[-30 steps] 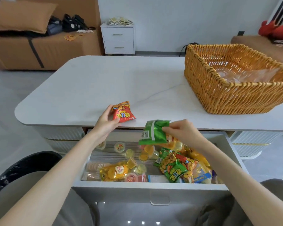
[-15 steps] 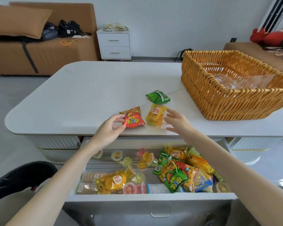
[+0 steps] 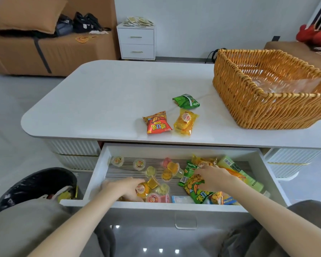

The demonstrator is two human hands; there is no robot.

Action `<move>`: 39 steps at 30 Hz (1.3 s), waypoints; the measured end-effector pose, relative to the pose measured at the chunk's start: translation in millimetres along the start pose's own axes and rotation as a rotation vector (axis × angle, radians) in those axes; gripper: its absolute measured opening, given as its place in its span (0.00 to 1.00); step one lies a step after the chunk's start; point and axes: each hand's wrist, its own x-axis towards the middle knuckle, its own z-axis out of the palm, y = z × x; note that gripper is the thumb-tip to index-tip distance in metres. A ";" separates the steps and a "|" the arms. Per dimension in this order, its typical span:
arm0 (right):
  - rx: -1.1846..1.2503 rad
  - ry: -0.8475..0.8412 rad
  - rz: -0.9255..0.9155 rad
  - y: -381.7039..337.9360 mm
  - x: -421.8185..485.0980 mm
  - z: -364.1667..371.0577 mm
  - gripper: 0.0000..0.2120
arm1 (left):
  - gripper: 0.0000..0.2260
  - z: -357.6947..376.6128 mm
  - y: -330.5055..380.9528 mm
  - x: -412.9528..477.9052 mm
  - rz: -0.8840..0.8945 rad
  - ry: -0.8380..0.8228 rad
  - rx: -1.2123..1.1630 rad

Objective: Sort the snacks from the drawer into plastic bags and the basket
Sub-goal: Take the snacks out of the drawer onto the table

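Three snacks lie on the worktop [image 3: 104, 101] near the middle of its front edge. The red pack [image 3: 157, 123] has its long axis running front to back, top leaning left. Just right of it the yellow pack [image 3: 185, 121] also runs front to back, leaning right. The green pack [image 3: 186, 101] sits behind that, long axis left to right. The wicker basket [image 3: 248, 108] is at the right end of the worktop with clear plastic bags [image 3: 285, 85] inside. The drawer [image 3: 174, 205] is pulled open under the front edge. The left grip [image 3: 121, 187] is at the drawer's front left, fingers curled over the drawer yellow pack [image 3: 142, 189] with the thumb under it, closed round it. The right grip [image 3: 213, 178] is at the drawer's right, fingers bent down onto the green corn pack [image 3: 196, 190], which runs front to back. Touching, but can't tell if it has hold. Loose jelly cups [image 3: 167, 175] lie in the drawer between the two grips.
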 end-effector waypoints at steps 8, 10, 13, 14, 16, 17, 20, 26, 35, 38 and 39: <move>0.320 0.047 0.134 1.2 19.1 30.0 0.52 | 0.33 11.9 -1.6 23.0 -0.049 0.176 -0.010; 0.383 0.017 0.146 0.7 19.0 28.4 0.49 | 0.32 10.0 0.5 21.0 -0.064 0.152 -0.011; 0.379 0.017 0.072 -0.7 15.7 25.7 0.40 | 0.33 -5.1 3.3 10.0 -0.020 0.130 -0.108; 0.376 0.017 0.036 -1.9 13.2 23.8 0.40 | 0.33 -13.6 4.2 3.1 -0.003 0.152 -0.154; 0.366 0.000 -0.026 -4.6 6.6 17.6 0.40 | 0.31 -33.5 7.0 -17.3 0.030 0.230 -0.206; 0.350 -0.001 -0.046 -5.3 3.3 13.9 0.39 | 0.29 -44.2 8.5 -29.0 0.052 0.262 -0.219; 0.311 0.060 -0.081 -3.5 -5.1 1.3 0.31 | 0.26 -71.8 10.9 -63.2 0.170 0.361 -0.389; 0.472 0.295 -0.068 8.3 -18.4 -23.6 0.11 | 0.19 -108.5 5.5 -74.7 0.143 0.968 -0.720; 0.758 0.457 -0.040 16.7 -22.9 -32.9 0.06 | 0.37 -115.2 -2.4 -14.3 -0.005 0.809 -1.006; 1.236 0.500 -0.095 15.9 -39.8 -62.2 0.05 | 0.36 -119.1 3.5 -19.2 0.173 0.703 -1.157; 1.414 0.511 -0.085 15.0 -43.3 -71.5 0.05 | 0.34 -119.6 5.1 -20.9 0.212 0.705 -1.134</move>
